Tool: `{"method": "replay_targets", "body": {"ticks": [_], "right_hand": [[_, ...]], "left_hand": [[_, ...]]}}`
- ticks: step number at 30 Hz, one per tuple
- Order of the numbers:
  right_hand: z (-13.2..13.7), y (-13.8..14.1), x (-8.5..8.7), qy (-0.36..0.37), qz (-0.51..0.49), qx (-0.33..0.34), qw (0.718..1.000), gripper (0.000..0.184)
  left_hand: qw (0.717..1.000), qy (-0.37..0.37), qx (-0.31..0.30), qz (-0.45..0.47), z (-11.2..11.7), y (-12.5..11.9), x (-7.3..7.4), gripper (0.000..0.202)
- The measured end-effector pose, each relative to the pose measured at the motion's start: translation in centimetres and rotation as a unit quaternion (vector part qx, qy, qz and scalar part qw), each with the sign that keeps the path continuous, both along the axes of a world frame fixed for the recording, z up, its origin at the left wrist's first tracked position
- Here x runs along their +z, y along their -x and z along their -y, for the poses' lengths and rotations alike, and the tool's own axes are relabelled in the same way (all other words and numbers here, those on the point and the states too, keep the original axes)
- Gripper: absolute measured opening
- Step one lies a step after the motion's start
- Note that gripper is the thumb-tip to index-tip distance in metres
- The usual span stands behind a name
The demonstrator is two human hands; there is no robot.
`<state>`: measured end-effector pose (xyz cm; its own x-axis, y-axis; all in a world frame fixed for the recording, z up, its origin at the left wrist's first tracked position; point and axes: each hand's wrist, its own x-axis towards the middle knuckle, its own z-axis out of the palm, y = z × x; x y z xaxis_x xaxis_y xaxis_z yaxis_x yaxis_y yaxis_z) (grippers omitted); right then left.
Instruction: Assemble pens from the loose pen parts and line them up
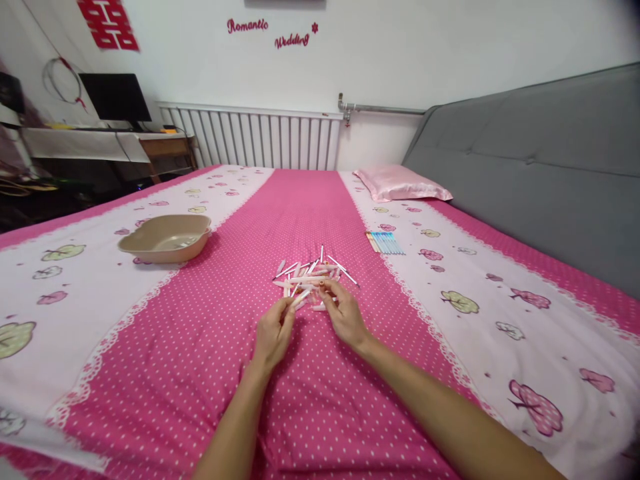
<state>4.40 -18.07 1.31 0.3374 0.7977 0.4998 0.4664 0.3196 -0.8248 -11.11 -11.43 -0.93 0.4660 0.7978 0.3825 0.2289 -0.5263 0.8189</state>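
A loose pile of pen parts point(310, 272), white tubes and thin dark-tipped sticks, lies on the pink dotted bedspread. Just in front of it, my left hand point(274, 333) is closed in a pinch on a pale pen barrel point(301, 298) that points toward the pile. My right hand point(345, 315) pinches a small pen cap point(321, 284) with a brown round end, close to the pile's near right side. The two hands are a short way apart, and the cap and barrel appear separate. To the right, a row of blue and orange pens point(385, 243) lies side by side.
A beige plastic basin point(167, 240) sits on the bed at left. Toward the back right is a pink pillow point(400, 183), beside the grey headboard point(530, 160). Beyond the bed are a white radiator point(260, 139) and a desk with a monitor point(116, 98).
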Motion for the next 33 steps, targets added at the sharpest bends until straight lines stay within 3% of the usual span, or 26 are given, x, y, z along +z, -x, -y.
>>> {"method": "replay_targets", "body": {"ticks": [7, 10, 14, 18, 25, 33], "right_hand": [[0.11, 0.18, 0.17, -0.004, -0.021, 0.008, 1.0, 0.021], [-0.2, 0.06, -0.32, 0.015, -0.111, 0.024, 0.993, 0.019], [-0.64, -0.26, -0.68, 0.034, -0.267, 0.044, 0.962, 0.027], [-0.74, -0.39, -0.4, 0.032, -0.336, 0.047, 0.94, 0.034], [-0.69, -0.34, -0.16, 0.032, -0.366, 0.061, 0.928, 0.036], [-0.67, -0.15, -0.21, 0.053, -0.346, 0.071, 0.934, 0.038]], "left_hand": [[1.0, -0.025, 0.002, -0.016, -0.02, 0.06, -0.02, 0.025], [0.999, -0.039, 0.003, -0.036, 0.02, 0.12, -0.05, 0.024], [0.996, -0.062, 0.001, -0.068, 0.0, 0.14, -0.18, 0.025], [0.992, -0.076, 0.003, -0.1, -0.13, 0.1, -0.36, 0.026], [0.989, -0.082, 0.0, -0.122, -0.1, 0.07, -0.39, 0.028], [0.989, -0.087, -0.002, -0.122, -0.04, 0.05, -0.39, 0.028]]}}
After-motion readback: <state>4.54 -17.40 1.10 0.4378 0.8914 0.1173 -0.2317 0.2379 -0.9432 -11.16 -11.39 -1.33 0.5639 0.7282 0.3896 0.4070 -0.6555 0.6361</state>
